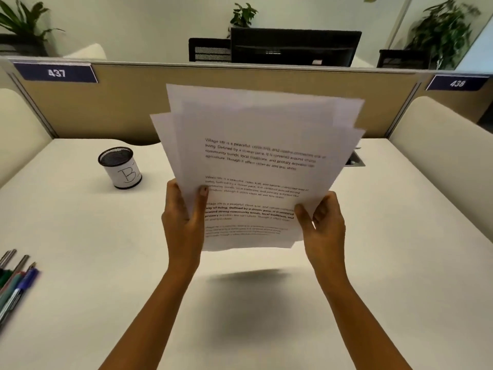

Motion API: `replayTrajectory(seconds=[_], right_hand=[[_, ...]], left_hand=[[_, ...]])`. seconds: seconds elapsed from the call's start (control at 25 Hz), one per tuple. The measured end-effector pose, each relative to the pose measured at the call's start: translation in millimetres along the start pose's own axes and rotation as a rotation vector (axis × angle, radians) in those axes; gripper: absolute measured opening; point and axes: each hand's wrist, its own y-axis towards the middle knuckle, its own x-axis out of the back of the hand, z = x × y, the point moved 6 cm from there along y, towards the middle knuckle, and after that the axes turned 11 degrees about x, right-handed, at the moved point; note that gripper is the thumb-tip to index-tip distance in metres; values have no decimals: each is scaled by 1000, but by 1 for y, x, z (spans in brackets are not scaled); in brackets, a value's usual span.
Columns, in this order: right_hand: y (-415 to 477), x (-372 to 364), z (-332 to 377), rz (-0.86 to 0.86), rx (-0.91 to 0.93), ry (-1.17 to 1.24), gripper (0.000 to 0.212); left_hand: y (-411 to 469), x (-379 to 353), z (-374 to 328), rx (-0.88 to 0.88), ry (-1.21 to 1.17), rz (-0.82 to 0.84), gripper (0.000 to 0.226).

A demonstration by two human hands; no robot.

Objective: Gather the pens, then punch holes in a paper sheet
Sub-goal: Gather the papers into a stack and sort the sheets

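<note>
two hands hold a fanned stack of paper sheets (pixel 256 166) in the air above the middle of the desk (pixel 80 289). left hand (pixel 184 217): clamped on the lower left edge of the stack, thumb across the printed front, fingers behind. right hand (pixel 324 222): clamped on the lower right corner of the stack, thumb on the front, fingers behind. the sheets are not squared; their top edges and side corners splay out at differing angles. the front sheet carries several blocks of printed text, one block in bold. the stack is tilted with its top edge toward the partition (pixel 133 102) at the desk's far edge and casts a shadow on the desk surface below it.

pens (pixel 16 284): a loose group lying at the left edge of the desk, partly cut off by the frame, well apart from both hands. colours visible include blue, teal and dark green.

mesh pen cup (pixel 120 167): upright near the far left part of the desk, with a white label marked "b". whether it holds anything cannot be told.
</note>
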Motion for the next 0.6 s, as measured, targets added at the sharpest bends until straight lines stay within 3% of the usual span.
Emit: replayTrajectory(seconds=[0.32,0.6], right_hand=[[-28,-15,-12,25,-43,-11,26],[-21,-16,-4,-8,1,37,24]], left_hand=[[-28,14,23,92,19,-39,19],[-27,24,6,-37,26,-85,17]])
